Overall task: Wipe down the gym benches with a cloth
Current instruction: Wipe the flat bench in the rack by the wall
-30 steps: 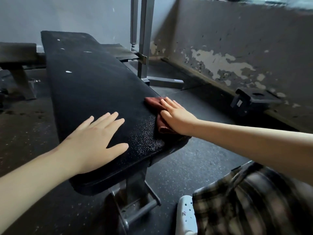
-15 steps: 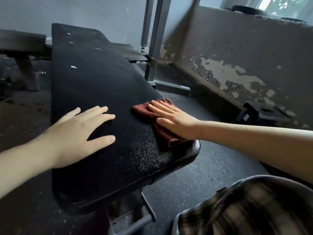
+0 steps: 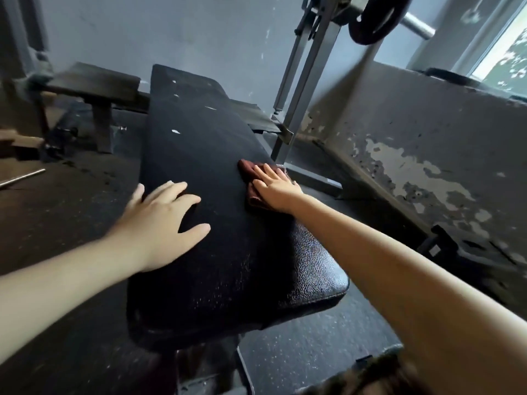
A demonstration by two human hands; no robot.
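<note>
Left hand point(image 3: 159, 223) laid flat near the left edge of a black gym bench point(image 3: 205, 132), fingers spread, straight, grasping nothing. Right hand point(image 3: 275, 186) pressing a dark red cloth point(image 3: 244, 166) flat against the pad's right edge, fingers straight. Farther right, a grey rack upright point(image 3: 299, 89).

A reddish-brown cloth point(image 3: 251, 181) lies on the black pebble-textured bench point(image 3: 216, 252).

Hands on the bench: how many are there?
2. The left hand rests at the bench's left edge; the right hand presses the cloth near its right edge.
</note>
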